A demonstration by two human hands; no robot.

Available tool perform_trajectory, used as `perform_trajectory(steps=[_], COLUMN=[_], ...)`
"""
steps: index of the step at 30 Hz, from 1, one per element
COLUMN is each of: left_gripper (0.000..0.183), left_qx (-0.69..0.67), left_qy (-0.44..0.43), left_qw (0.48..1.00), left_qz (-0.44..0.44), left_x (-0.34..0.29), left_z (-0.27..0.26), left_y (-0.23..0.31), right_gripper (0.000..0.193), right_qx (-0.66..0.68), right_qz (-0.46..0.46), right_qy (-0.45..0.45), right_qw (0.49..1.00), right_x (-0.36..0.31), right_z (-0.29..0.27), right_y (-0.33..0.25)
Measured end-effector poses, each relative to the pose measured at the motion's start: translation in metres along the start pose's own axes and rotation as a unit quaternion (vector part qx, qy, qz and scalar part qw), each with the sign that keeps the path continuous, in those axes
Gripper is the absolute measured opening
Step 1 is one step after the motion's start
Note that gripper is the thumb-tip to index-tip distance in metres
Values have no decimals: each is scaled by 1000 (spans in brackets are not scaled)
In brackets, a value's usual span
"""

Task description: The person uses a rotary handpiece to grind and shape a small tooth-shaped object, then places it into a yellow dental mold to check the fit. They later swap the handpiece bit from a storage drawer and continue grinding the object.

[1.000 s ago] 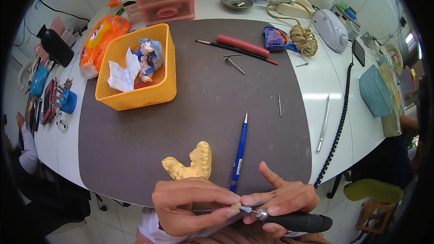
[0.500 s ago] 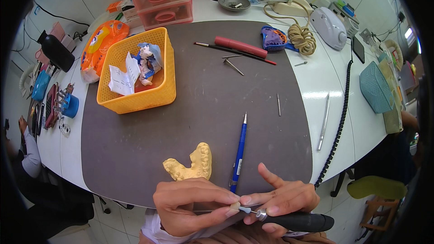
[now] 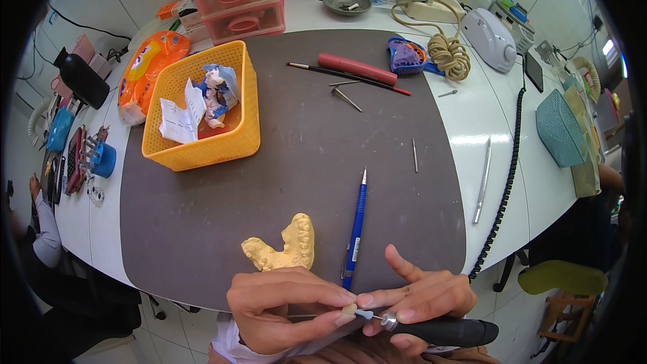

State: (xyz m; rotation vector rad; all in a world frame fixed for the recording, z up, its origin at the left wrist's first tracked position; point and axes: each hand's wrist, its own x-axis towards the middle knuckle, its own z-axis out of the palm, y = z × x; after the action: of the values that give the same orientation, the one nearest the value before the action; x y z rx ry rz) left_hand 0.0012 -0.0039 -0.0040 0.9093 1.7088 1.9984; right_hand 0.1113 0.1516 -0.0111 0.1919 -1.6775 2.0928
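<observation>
My left hand pinches a small tooth-coloured dental crown between thumb and fingertips. In my right hand is a black rotary handpiece with a silver collar, its index finger stretched out. A pale blue polishing tip on its thin shank meets the crown or sits right beside it; exact contact is too small to tell. Beyond my left hand lies a yellow plaster dental model with a row of teeth. A blue mechanical pencil lies just beyond the gap between my hands.
A yellow basket holds paper and a dental impression. On the grey mat are a red stick, a brush and small burs. A black coiled cord runs down the right. Two people sit at the sides.
Both hands keep almost the same pose, crown and handpiece still held together. Only a slight shift of the whole view shows.
</observation>
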Motion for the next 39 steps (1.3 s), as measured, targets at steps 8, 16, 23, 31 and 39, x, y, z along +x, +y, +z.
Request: perform_trajectory(steps=[8, 16, 23, 31, 39], left_gripper=[19, 18, 18, 18, 18], left_qx=[-3, -8, -5, -5, -7], left_qy=[-2, 5, 6, -3, 1], left_qw=[1000, 1000, 1000, 1000, 1000], left_qz=[3, -4, 12, 2, -15], left_x=[0, -1, -2, 0, 0], left_z=[-1, 0, 1, -1, 0], left_y=[-1, 0, -2, 0, 3], right_gripper=[24, 23, 23, 23, 25], right_qx=[3, 6, 14, 15, 2], right_qz=[-1, 0, -2, 5, -1], right_qy=[-12, -5, 10, 9, 2], right_qw=[1000, 1000, 1000, 1000, 1000], right_x=[-1, -1, -1, -1, -1], right_z=[-2, -1, 1, 1, 0], right_y=[0, 1, 1, 1, 1])
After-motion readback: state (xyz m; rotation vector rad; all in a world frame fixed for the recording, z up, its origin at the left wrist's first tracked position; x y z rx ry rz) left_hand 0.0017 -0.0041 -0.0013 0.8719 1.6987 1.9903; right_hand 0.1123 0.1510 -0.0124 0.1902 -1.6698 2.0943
